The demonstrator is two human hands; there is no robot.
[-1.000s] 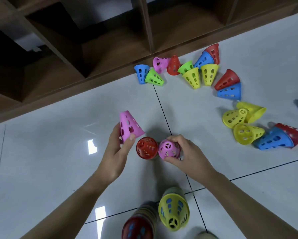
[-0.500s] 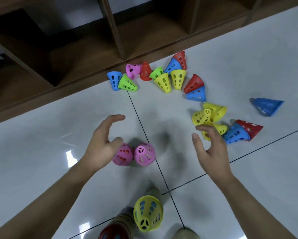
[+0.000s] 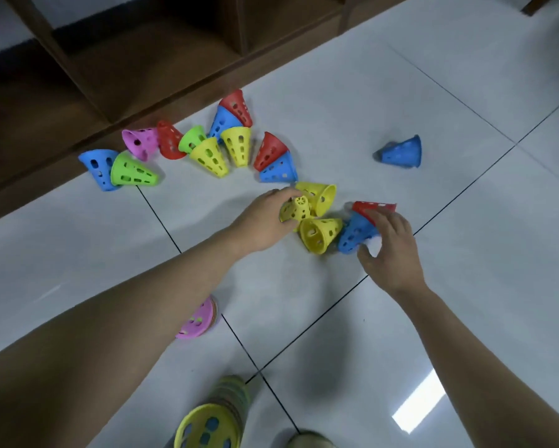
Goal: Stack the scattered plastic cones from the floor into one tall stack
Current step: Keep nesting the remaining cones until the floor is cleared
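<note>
Yellow plastic fills your left hand at the centre of the frame, where your fingers curl round a small yellow cone lying on the pale floor tiles. Two more yellow cones, one just above it and one just below, touch or nearly touch it. To the right of centre, your right hand reaches over a blue cone that lies against a red cone; your fingertips rest on the pair with the thumb spread apart below, and whether you grip either cone cannot be told. A lone blue cone lies well apart in the upper right. Other blue, green, pink, red and yellow cones curve along the wooden shelf unit in the upper left. A pink-topped stack shows beside your left forearm, and a yellow-topped stack stands at the bottom edge.
</note>
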